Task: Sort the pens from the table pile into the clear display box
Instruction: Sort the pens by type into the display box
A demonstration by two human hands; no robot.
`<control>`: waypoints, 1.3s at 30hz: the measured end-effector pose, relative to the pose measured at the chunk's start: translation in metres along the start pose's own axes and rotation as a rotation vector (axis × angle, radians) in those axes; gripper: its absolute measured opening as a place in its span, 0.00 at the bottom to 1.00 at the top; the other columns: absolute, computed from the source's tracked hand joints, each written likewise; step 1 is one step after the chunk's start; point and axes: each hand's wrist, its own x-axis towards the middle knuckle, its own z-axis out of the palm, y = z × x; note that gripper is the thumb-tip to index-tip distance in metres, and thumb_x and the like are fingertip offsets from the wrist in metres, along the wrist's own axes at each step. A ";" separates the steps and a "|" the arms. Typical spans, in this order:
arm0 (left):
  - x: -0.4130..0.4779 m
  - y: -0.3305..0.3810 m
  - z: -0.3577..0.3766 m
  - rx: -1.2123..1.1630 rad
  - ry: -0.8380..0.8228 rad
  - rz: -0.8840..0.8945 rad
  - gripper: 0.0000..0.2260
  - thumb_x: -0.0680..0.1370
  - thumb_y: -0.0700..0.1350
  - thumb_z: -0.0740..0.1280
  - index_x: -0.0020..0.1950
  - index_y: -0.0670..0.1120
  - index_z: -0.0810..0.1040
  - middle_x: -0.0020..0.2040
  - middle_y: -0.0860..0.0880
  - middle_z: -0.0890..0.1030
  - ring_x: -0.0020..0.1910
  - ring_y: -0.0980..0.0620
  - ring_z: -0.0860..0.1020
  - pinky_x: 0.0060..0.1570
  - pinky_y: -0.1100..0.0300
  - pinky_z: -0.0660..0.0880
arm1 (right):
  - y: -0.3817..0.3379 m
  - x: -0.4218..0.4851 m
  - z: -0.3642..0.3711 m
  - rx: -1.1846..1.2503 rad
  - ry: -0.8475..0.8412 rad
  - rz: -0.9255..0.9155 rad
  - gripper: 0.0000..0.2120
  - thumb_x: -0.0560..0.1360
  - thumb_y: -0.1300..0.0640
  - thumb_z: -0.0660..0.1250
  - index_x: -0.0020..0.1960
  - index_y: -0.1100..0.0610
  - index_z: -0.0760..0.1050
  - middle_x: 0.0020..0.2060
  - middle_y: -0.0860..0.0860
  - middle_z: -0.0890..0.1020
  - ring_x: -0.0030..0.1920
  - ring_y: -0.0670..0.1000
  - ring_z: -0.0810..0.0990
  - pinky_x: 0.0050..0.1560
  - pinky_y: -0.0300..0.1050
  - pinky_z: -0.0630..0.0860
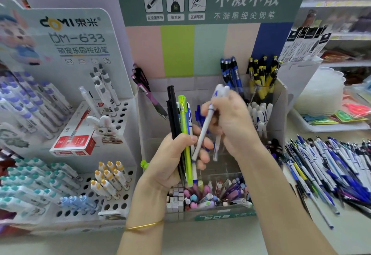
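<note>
My left hand grips a bundle of pens: black ones, a lime green one and white-and-blue ones, held upright in front of the clear display box. My right hand pinches a white pen with blue rings, slanted across the bundle, its lower tip near my left fingers. A second, clear pen hangs below my right palm. The pen pile lies on the table at the right. Blue pens, yellow-black pens and white pens stand in the box's compartments.
A white holed pen stand with cartoon-topped pens fills the left. A small red box lies on it. Erasers and small items fill the front tray. A white tray with coloured packets sits at right rear.
</note>
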 end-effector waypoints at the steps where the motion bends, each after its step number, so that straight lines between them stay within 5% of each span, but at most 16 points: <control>1: -0.001 -0.001 -0.002 0.001 -0.001 -0.016 0.07 0.71 0.38 0.60 0.48 0.41 0.69 0.40 0.42 0.83 0.29 0.49 0.80 0.24 0.62 0.75 | -0.002 0.003 -0.001 0.028 0.066 -0.053 0.06 0.79 0.65 0.54 0.46 0.58 0.65 0.27 0.48 0.74 0.24 0.44 0.67 0.22 0.34 0.64; 4: -0.002 -0.003 -0.004 0.031 -0.042 -0.070 0.06 0.72 0.39 0.62 0.48 0.41 0.70 0.49 0.40 0.83 0.39 0.45 0.84 0.27 0.60 0.78 | -0.009 0.012 -0.008 0.034 0.171 -0.165 0.09 0.81 0.62 0.56 0.41 0.56 0.64 0.23 0.46 0.69 0.23 0.46 0.65 0.24 0.38 0.64; 6: 0.000 -0.006 -0.005 0.030 -0.031 -0.099 0.10 0.67 0.40 0.67 0.46 0.42 0.72 0.42 0.46 0.79 0.34 0.50 0.79 0.23 0.63 0.73 | -0.010 0.012 -0.014 0.044 0.165 -0.138 0.10 0.79 0.62 0.61 0.40 0.56 0.66 0.23 0.47 0.66 0.21 0.46 0.63 0.22 0.38 0.64; 9: 0.003 -0.006 -0.006 -0.099 -0.089 -0.131 0.11 0.66 0.40 0.66 0.47 0.43 0.73 0.33 0.50 0.67 0.27 0.57 0.66 0.21 0.68 0.66 | -0.009 0.005 -0.020 -0.139 -0.003 0.011 0.05 0.77 0.60 0.67 0.42 0.58 0.72 0.24 0.48 0.68 0.21 0.46 0.63 0.20 0.37 0.61; 11: 0.004 -0.005 -0.006 -0.187 -0.147 -0.141 0.10 0.68 0.40 0.64 0.48 0.42 0.73 0.30 0.52 0.66 0.26 0.58 0.65 0.21 0.69 0.65 | -0.005 0.000 -0.021 -0.290 -0.173 0.116 0.07 0.76 0.56 0.68 0.44 0.60 0.75 0.24 0.49 0.71 0.21 0.45 0.64 0.20 0.36 0.61; 14: 0.007 -0.006 -0.003 -0.234 -0.233 -0.160 0.09 0.70 0.39 0.65 0.50 0.41 0.74 0.30 0.53 0.68 0.26 0.60 0.65 0.21 0.70 0.65 | 0.002 -0.004 -0.020 -0.205 -0.253 0.127 0.06 0.75 0.58 0.68 0.44 0.62 0.74 0.25 0.54 0.73 0.20 0.46 0.64 0.19 0.35 0.60; 18: 0.016 -0.007 0.010 -0.125 -0.242 -0.122 0.06 0.75 0.41 0.62 0.48 0.39 0.74 0.32 0.52 0.75 0.25 0.61 0.68 0.23 0.70 0.67 | 0.000 -0.004 -0.033 -0.115 -0.152 0.066 0.06 0.76 0.58 0.66 0.42 0.59 0.72 0.29 0.56 0.72 0.21 0.46 0.65 0.19 0.35 0.61; 23: 0.025 -0.011 0.029 0.014 -0.158 -0.055 0.13 0.73 0.38 0.59 0.56 0.35 0.72 0.41 0.41 0.82 0.26 0.55 0.73 0.25 0.65 0.71 | -0.012 -0.010 -0.053 -0.139 -0.038 -0.007 0.07 0.78 0.58 0.65 0.42 0.57 0.72 0.24 0.48 0.74 0.20 0.45 0.65 0.21 0.39 0.63; 29: 0.033 -0.015 0.041 0.105 -0.160 -0.129 0.11 0.80 0.32 0.56 0.60 0.36 0.71 0.55 0.34 0.82 0.52 0.39 0.83 0.45 0.47 0.81 | -0.017 -0.015 -0.065 -0.203 0.195 -0.112 0.08 0.79 0.58 0.63 0.46 0.64 0.72 0.25 0.49 0.78 0.21 0.44 0.68 0.22 0.35 0.66; 32: 0.035 -0.018 0.040 0.196 -0.089 -0.121 0.07 0.81 0.32 0.55 0.56 0.38 0.70 0.54 0.35 0.82 0.55 0.39 0.81 0.50 0.42 0.80 | -0.022 -0.010 -0.072 -0.274 0.353 -0.221 0.07 0.79 0.58 0.63 0.42 0.57 0.70 0.29 0.52 0.76 0.29 0.48 0.74 0.32 0.41 0.72; 35: 0.033 -0.021 0.038 0.291 -0.057 -0.082 0.06 0.81 0.34 0.60 0.58 0.39 0.70 0.46 0.41 0.84 0.45 0.45 0.84 0.43 0.48 0.81 | -0.024 -0.008 -0.074 -0.312 0.277 -0.217 0.08 0.78 0.59 0.63 0.41 0.56 0.68 0.27 0.51 0.72 0.28 0.49 0.70 0.31 0.43 0.70; 37: 0.033 -0.022 0.037 0.272 -0.049 -0.063 0.12 0.78 0.39 0.64 0.60 0.40 0.70 0.36 0.47 0.78 0.30 0.52 0.76 0.30 0.58 0.76 | -0.025 -0.009 -0.070 -0.330 0.195 -0.174 0.05 0.78 0.60 0.63 0.44 0.57 0.69 0.25 0.50 0.72 0.25 0.49 0.71 0.28 0.43 0.73; 39: 0.032 -0.022 0.033 0.175 -0.099 -0.079 0.16 0.76 0.45 0.66 0.62 0.41 0.72 0.34 0.49 0.72 0.26 0.56 0.66 0.25 0.64 0.67 | -0.025 -0.008 -0.066 -0.286 0.110 -0.107 0.03 0.78 0.63 0.63 0.46 0.59 0.70 0.25 0.49 0.70 0.22 0.48 0.68 0.23 0.42 0.69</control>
